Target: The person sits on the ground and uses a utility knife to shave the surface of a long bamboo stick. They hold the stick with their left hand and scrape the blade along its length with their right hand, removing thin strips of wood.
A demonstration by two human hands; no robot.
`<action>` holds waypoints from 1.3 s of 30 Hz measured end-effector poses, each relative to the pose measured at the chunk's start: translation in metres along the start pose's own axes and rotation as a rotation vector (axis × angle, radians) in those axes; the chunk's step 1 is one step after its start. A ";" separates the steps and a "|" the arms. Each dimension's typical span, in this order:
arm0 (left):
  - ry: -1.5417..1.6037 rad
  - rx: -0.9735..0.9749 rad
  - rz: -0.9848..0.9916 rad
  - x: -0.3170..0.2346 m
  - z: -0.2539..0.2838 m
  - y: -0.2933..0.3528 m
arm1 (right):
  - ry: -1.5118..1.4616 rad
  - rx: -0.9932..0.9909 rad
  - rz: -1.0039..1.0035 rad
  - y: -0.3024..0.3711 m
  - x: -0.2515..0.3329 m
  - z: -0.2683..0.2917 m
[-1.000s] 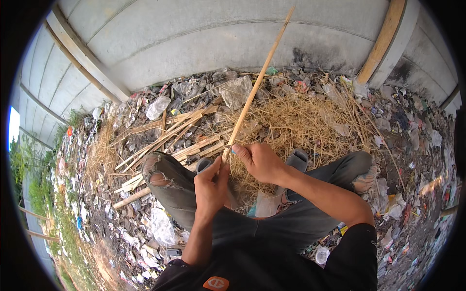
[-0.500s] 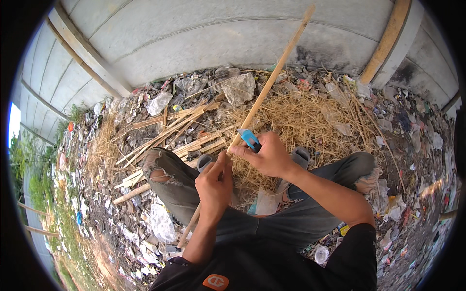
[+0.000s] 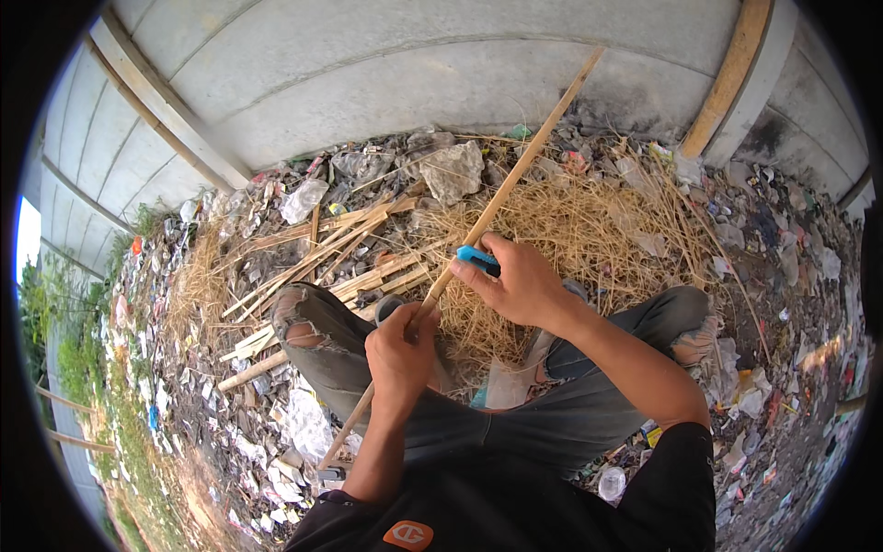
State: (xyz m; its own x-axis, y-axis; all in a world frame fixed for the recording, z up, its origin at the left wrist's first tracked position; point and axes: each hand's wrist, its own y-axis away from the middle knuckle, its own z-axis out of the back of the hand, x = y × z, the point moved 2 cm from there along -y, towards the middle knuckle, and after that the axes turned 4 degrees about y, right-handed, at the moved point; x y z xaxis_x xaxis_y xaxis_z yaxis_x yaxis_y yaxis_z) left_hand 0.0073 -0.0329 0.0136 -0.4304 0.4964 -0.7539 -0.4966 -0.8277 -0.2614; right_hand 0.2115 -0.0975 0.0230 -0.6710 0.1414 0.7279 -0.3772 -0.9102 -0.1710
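A long tan bamboo strip (image 3: pixel 522 171) slants from beside my left forearm, across my lap, up toward the wall. My left hand (image 3: pixel 402 357) is closed round its lower part. Just above, my right hand (image 3: pixel 522 287) grips a blue and black utility knife (image 3: pixel 478 260), which lies against the strip. The knife's blade cannot be made out. Thin straw-coloured shavings (image 3: pixel 589 239) are heaped on the ground beyond my right hand. To the left of the strip lies a loose pile of pale split strips (image 3: pixel 308 256).
My bent legs in torn dark jeans (image 3: pixel 331 345) frame the work. A concrete panel wall (image 3: pixel 414 78) with timber posts (image 3: pixel 731 74) rises ahead. A rock (image 3: pixel 452 172) sits near its foot. Plastic litter (image 3: pixel 303 423) covers the ground, and green weeds (image 3: pixel 78 359) grow at far left.
The strip's far end has dropped, and the strip has slid down toward me. My right hand and the knife have shifted slightly right, the knife turning flatter. My left hand has moved slightly down.
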 end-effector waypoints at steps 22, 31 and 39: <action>0.327 0.169 0.138 0.023 0.006 0.009 | 0.371 -0.221 -0.184 -0.019 -0.020 0.070; 0.192 0.023 0.021 0.016 0.003 0.010 | 0.385 -0.025 -0.097 -0.004 -0.007 0.021; 0.186 -0.096 -0.065 0.018 -0.008 0.008 | 0.283 -0.116 -0.030 -0.005 -0.010 0.013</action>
State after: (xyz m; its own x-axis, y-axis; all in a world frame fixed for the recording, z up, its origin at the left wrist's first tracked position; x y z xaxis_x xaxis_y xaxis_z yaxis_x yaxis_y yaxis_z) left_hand 0.0010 -0.0322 -0.0069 -0.2488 0.4999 -0.8296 -0.4409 -0.8211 -0.3625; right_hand 0.2281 -0.0992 0.0254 -0.8034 0.2858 0.5224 -0.4596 -0.8554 -0.2388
